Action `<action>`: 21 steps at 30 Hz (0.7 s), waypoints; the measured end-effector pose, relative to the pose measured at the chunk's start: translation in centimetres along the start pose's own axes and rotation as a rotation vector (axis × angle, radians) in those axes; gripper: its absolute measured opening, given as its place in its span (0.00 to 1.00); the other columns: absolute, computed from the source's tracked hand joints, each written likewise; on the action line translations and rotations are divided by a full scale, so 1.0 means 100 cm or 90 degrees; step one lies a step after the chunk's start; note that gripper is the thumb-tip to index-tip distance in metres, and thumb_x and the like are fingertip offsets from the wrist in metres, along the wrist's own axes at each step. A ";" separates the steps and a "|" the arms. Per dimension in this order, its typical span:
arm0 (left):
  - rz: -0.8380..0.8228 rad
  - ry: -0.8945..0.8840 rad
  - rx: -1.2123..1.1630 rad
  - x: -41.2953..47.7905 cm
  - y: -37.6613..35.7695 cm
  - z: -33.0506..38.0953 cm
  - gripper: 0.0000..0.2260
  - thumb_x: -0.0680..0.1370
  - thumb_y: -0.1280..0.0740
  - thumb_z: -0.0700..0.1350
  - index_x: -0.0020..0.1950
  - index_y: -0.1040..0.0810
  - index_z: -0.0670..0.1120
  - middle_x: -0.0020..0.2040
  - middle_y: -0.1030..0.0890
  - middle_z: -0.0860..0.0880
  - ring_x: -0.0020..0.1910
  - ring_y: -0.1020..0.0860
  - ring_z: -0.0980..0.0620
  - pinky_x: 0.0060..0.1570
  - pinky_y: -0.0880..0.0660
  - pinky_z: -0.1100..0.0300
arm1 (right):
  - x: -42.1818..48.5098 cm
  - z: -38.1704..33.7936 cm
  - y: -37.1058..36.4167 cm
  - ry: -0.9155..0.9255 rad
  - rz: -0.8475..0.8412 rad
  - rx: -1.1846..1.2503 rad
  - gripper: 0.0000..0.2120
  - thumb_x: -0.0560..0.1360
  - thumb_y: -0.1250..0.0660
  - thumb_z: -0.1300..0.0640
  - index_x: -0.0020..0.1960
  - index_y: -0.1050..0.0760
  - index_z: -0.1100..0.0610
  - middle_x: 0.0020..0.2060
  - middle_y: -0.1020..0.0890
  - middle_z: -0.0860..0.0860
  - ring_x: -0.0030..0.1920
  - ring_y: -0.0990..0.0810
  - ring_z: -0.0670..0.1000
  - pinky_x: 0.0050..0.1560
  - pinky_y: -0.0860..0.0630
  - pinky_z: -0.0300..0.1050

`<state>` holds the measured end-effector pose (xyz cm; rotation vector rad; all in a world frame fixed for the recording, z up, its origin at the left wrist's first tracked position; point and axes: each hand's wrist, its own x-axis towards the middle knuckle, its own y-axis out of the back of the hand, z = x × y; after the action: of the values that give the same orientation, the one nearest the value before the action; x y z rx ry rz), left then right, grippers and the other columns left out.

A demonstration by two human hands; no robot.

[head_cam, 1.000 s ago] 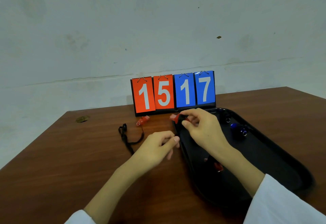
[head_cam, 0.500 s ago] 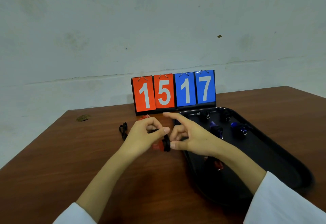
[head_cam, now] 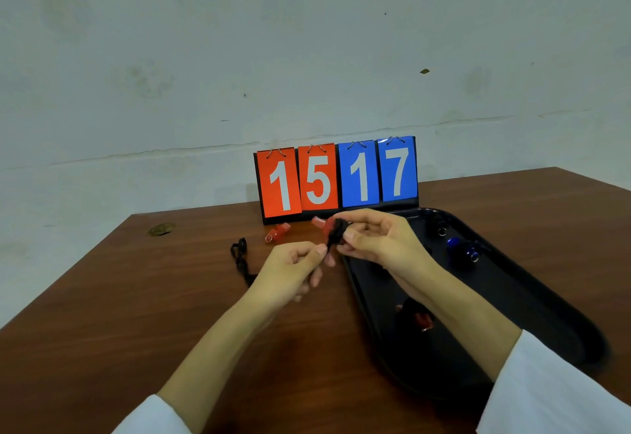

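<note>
- Lying nearest us in the black tray (head_cam: 532, 317) is a small red piece (head_cam: 423, 321), too blurred to make out.
- Our left hand (head_cam: 290, 274) is curled, thumb and forefinger pinching the black cord (head_cam: 330, 245).
- Our right hand (head_cam: 382, 244) pinches the red whistle (head_cam: 324, 226), raised above the tray's left rim, with the cord bunched against it.
- Beyond, on the table, are a second whistle (head_cam: 278, 232), a black lanyard (head_cam: 240, 261) and the scoreboard (head_cam: 336, 177) reading 15 17.

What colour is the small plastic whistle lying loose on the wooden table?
The whistle is red, clearest in the head view.
</note>
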<state>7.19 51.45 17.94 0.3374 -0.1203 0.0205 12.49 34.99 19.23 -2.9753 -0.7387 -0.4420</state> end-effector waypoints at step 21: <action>0.174 -0.136 0.117 -0.003 0.003 0.004 0.03 0.72 0.28 0.43 0.41 0.17 0.52 0.37 0.17 0.55 0.36 0.20 0.58 0.37 0.24 0.66 | -0.006 0.004 -0.006 -0.006 -0.151 -0.450 0.11 0.75 0.34 0.59 0.57 0.21 0.53 0.42 0.20 0.43 0.44 0.21 0.42 0.47 0.25 0.34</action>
<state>6.81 51.59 18.37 0.5046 -0.3773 0.2669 11.81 35.35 18.66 -3.5309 -1.1458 -0.8620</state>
